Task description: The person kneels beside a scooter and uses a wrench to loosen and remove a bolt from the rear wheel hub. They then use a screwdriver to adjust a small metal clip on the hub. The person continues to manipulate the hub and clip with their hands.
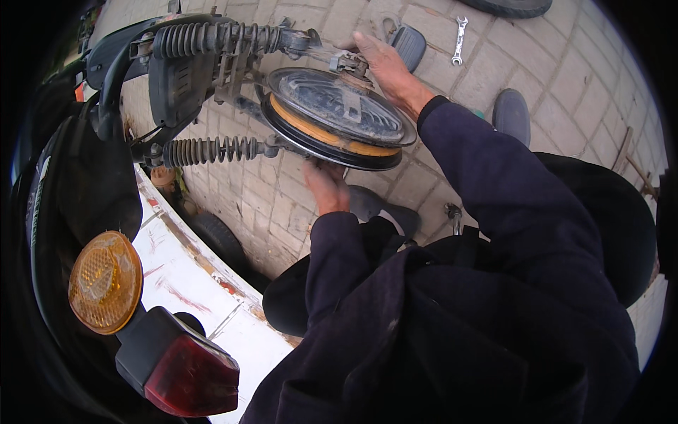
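A bare wheel rim [335, 116] with an orange band lies nearly flat, held out sideways from the tipped two-wheeler between two coil-spring shocks [212, 150]. My right hand [387, 71] grips the axle fitting [351, 65] on top of the wheel, its thumb and fingers partly behind the metal. Below the rim, my left hand [326, 185] reaches up to the underside, where its fingertips are mostly hidden.
An open-ended wrench [460, 41] lies on the paving at upper right, near tires [512, 7] and a grey pedal-like part [409, 49]. A white board [180, 268], amber reflector [104, 283] and red tail lamp [191, 371] are at lower left. My feet are below.
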The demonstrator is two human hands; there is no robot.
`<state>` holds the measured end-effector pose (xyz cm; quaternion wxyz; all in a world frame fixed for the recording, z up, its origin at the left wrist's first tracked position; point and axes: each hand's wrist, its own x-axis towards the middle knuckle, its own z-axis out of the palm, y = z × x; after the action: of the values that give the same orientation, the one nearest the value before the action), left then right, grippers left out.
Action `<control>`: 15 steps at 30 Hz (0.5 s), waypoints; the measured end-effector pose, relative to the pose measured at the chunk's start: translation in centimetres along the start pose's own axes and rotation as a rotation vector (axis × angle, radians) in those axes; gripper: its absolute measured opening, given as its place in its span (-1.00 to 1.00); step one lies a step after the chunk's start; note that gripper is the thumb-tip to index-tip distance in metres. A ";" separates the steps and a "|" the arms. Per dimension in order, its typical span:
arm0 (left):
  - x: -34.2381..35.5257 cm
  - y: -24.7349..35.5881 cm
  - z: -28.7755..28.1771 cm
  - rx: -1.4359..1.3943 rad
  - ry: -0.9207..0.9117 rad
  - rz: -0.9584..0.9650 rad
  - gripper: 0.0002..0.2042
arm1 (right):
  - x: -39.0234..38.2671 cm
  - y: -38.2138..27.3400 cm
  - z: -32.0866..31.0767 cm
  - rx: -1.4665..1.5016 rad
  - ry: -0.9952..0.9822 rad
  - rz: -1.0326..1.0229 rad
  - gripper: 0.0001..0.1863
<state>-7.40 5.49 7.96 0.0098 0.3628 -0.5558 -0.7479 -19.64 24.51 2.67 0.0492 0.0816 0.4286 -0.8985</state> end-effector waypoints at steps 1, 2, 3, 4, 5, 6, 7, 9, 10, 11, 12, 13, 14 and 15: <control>-0.1 -0.2 0.4 0.002 0.027 0.015 -0.66 | 0.1 0.1 0.2 0.059 0.016 0.005 -0.40; -0.1 -0.5 0.8 -0.002 0.030 0.028 -0.65 | 0.2 0.3 0.3 0.112 0.035 0.006 -0.42; -0.3 -0.4 0.8 -0.014 0.047 -0.004 -0.63 | 0.3 0.4 0.4 0.158 0.056 0.045 -0.44; -0.2 -0.3 1.0 0.000 0.046 0.000 -0.63 | 0.5 0.5 0.5 0.168 0.043 -0.009 -0.45; -0.4 -0.2 0.9 0.008 0.038 -0.001 -0.63 | 0.4 0.5 0.6 0.174 0.039 -0.016 -0.47; -0.5 0.0 0.8 0.018 0.031 -0.003 -0.63 | 0.4 0.6 0.6 0.187 0.057 -0.004 -0.48; -0.6 0.1 0.8 0.022 0.044 -0.008 -0.64 | 0.3 0.5 0.6 0.196 0.034 -0.023 -0.48; -0.6 0.2 0.7 0.000 0.018 0.005 -0.66 | 0.1 0.4 0.6 0.222 0.027 -0.016 -0.48; -0.6 0.3 0.6 -0.017 0.032 0.000 -0.67 | 0.0 0.3 0.6 0.243 0.008 -0.015 -0.48; -0.6 0.3 0.6 -0.018 0.024 0.018 -0.68 | 0.0 0.1 0.6 0.266 -0.009 -0.004 -0.48; -0.5 0.4 0.6 -0.017 0.026 0.020 -0.69 | 0.0 0.0 0.6 0.289 -0.021 0.008 -0.48; -0.7 0.3 0.4 -0.011 0.029 0.016 -0.69 | -0.2 -0.2 0.5 0.272 -0.019 0.017 -0.47; -0.7 0.3 0.4 -0.012 0.024 0.018 -0.70 | -0.2 -0.3 0.5 0.259 -0.014 0.029 -0.47; -0.7 0.4 0.4 -0.012 0.018 0.020 -0.70 | -0.1 -0.4 0.5 0.246 -0.009 0.039 -0.46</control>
<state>-7.26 5.95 8.66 0.0244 0.3638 -0.5547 -0.7479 -19.62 24.34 3.33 0.0583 0.0916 0.3131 -0.9435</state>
